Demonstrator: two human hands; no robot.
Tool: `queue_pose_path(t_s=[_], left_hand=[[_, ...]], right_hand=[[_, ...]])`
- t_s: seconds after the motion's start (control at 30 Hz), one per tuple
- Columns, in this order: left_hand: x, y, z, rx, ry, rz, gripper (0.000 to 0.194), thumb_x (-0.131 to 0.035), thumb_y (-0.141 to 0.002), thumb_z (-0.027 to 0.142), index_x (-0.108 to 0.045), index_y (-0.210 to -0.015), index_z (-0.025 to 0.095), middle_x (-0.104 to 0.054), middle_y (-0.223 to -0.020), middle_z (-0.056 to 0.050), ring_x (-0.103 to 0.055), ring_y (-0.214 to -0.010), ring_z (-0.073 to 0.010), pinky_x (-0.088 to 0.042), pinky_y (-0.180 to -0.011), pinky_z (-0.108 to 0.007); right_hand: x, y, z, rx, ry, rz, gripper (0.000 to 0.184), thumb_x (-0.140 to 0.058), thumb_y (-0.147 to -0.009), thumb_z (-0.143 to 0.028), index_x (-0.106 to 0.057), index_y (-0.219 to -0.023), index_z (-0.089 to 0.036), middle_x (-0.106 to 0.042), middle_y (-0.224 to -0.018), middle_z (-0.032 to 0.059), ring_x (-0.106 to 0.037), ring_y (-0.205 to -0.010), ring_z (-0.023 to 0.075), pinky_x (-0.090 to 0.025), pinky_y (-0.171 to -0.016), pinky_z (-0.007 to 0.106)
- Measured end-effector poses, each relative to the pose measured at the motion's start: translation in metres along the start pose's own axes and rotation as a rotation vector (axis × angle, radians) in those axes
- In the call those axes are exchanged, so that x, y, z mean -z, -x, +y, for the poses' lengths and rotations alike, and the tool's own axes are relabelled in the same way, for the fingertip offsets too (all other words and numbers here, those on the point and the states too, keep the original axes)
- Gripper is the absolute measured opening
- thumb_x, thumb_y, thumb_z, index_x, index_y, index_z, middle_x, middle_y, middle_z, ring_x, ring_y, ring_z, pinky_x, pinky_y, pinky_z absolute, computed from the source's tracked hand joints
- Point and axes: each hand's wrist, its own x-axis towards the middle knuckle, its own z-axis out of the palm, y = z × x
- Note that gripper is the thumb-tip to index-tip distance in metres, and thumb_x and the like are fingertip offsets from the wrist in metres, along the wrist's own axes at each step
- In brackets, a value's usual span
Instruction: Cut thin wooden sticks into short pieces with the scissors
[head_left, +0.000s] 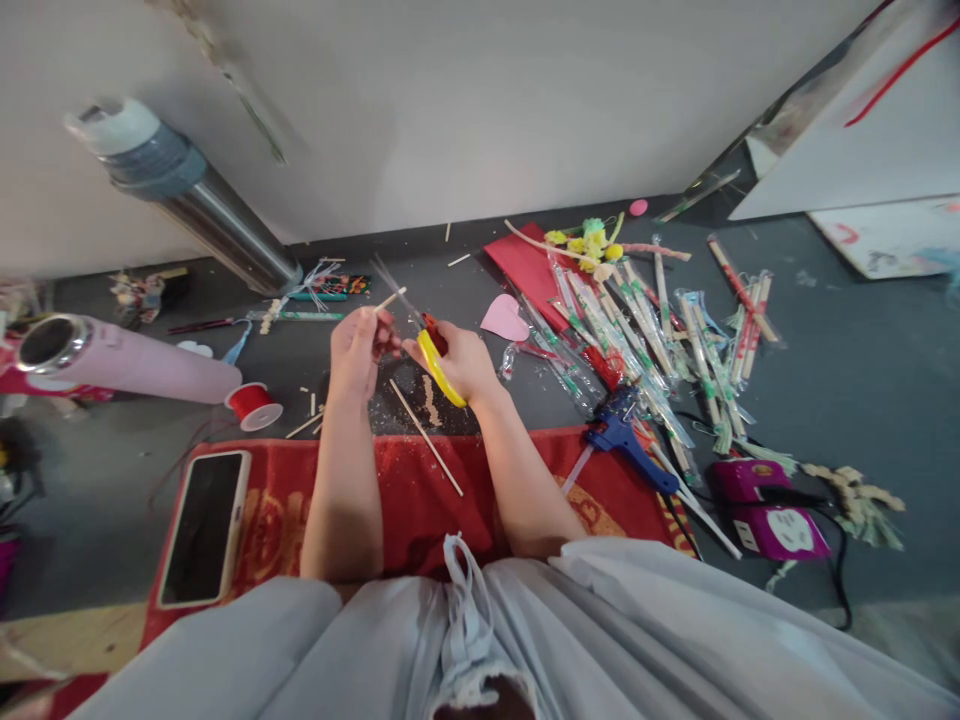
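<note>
My left hand [360,350] pinches a thin pale wooden stick [390,298], whose end points up and to the right. In my right hand [463,362] is a pair of scissors [437,368] with yellow and red handles. The blades are parted and reach up beside the stick; whether they touch it I cannot tell. Below and between my hands a longer stick [425,437] lies slanted, partly over the red towel [480,465]. Small cut bits [430,400] and crumbs are scattered on the dark table near it.
To the right lie a blue glue gun [626,440], many plastic-wrapped stick bundles [637,330], a pink paper heart [505,318] and a purple box [772,510]. On the left are a phone [204,530], a red ribbon spool [253,407], a pink bottle [142,357] and a steel tumbler [232,225].
</note>
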Motion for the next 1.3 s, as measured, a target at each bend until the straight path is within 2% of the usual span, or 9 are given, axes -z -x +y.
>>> queue_pose_path(t_s=[0.07, 0.1, 0.2, 0.3, 0.47, 0.67, 0.97, 1.13, 1.3], left_hand=[[-0.003, -0.002, -0.013, -0.093, -0.056, -0.031, 0.059, -0.073, -0.064, 0.07, -0.065, -0.096, 0.021, -0.065, -0.083, -0.002, -0.066, -0.082, -0.0141, -0.055, -0.067, -0.023], [-0.004, -0.002, -0.019, -0.109, -0.102, -0.092, 0.069, -0.075, -0.061, 0.071, -0.063, -0.108, 0.022, -0.067, -0.102, -0.006, -0.066, -0.101, -0.0192, -0.056, -0.079, -0.028], [-0.01, 0.001, -0.034, -0.078, -0.225, -0.321, 0.097, -0.076, -0.057, 0.072, -0.045, -0.136, 0.025, -0.053, -0.139, -0.014, -0.049, -0.133, -0.0323, -0.047, -0.105, -0.045], [-0.017, 0.005, -0.039, -0.054, -0.249, -0.47, 0.115, -0.075, -0.054, 0.075, -0.031, -0.147, 0.024, -0.037, -0.152, -0.018, -0.033, -0.144, -0.0372, -0.032, -0.117, -0.053], [-0.02, 0.009, -0.04, -0.051, -0.277, -0.54, 0.13, -0.082, -0.046, 0.071, -0.021, -0.152, 0.027, -0.024, -0.159, -0.015, -0.018, -0.15, -0.0384, -0.018, -0.123, -0.055], [-0.021, 0.01, -0.04, -0.049, -0.251, -0.529, 0.13, -0.084, -0.048, 0.067, -0.016, -0.152, 0.03, -0.024, -0.158, -0.014, -0.029, -0.146, -0.038, -0.026, -0.121, -0.056], [-0.03, 0.012, -0.037, 0.006, -0.323, -0.53, 0.136, -0.083, -0.043, 0.07, -0.015, -0.153, 0.026, -0.019, -0.16, -0.015, -0.01, -0.151, -0.0404, -0.011, -0.124, -0.058], [-0.034, 0.014, -0.037, 0.074, -0.255, -0.553, 0.135, -0.084, -0.044, 0.068, -0.015, -0.153, 0.027, -0.022, -0.158, -0.014, -0.006, -0.152, -0.0394, -0.01, -0.125, -0.057], [-0.034, 0.014, -0.043, 0.019, -0.255, -0.505, 0.131, -0.082, -0.045, 0.071, -0.02, -0.15, 0.023, -0.023, -0.157, -0.017, -0.015, -0.15, -0.0402, -0.013, -0.124, -0.056]], right_hand=[[0.001, -0.001, -0.001, -0.053, -0.004, 0.019, 0.056, -0.047, -0.085, -0.07, -0.064, -0.09, -0.017, -0.071, -0.084, 0.0091, -0.067, -0.078, 0.023, -0.044, -0.067, 0.028], [0.001, -0.001, -0.001, -0.072, -0.009, 0.03, 0.055, -0.046, -0.085, -0.07, -0.064, -0.089, -0.017, -0.071, -0.084, 0.0093, -0.067, -0.079, 0.0229, -0.044, -0.068, 0.028], [-0.001, -0.005, 0.003, -0.09, -0.061, 0.049, 0.052, -0.045, -0.087, -0.067, -0.064, -0.09, -0.018, -0.072, -0.086, 0.0086, -0.068, -0.081, 0.0222, -0.046, -0.071, 0.028], [-0.005, -0.008, 0.008, -0.085, -0.11, 0.057, 0.049, -0.045, -0.088, -0.065, -0.064, -0.09, -0.02, -0.072, -0.087, 0.0076, -0.068, -0.082, 0.0228, -0.048, -0.074, 0.031], [-0.008, -0.009, 0.01, -0.092, -0.163, 0.065, 0.044, -0.05, -0.086, -0.062, -0.062, -0.091, -0.02, -0.073, -0.095, 0.0089, -0.069, -0.09, 0.0258, -0.051, -0.08, 0.036], [-0.01, -0.009, 0.01, -0.124, -0.242, 0.08, 0.045, -0.054, -0.082, -0.062, -0.056, -0.103, -0.022, -0.072, -0.096, 0.008, -0.07, -0.09, 0.0253, -0.052, -0.083, 0.039], [-0.004, -0.008, 0.008, -0.141, -0.205, 0.12, 0.039, -0.051, -0.086, -0.059, -0.057, -0.094, -0.021, -0.071, -0.094, 0.0072, -0.069, -0.089, 0.0235, -0.051, -0.081, 0.035], [-0.001, -0.007, 0.004, -0.143, -0.146, 0.108, 0.039, -0.047, -0.089, -0.057, -0.061, -0.089, -0.02, -0.072, -0.088, 0.0084, -0.069, -0.085, 0.0248, -0.051, -0.077, 0.034], [-0.004, -0.007, 0.006, -0.122, -0.139, 0.141, 0.041, -0.046, -0.089, -0.057, -0.063, -0.086, -0.021, -0.072, -0.084, 0.0064, -0.069, -0.08, 0.0222, -0.05, -0.075, 0.031]])
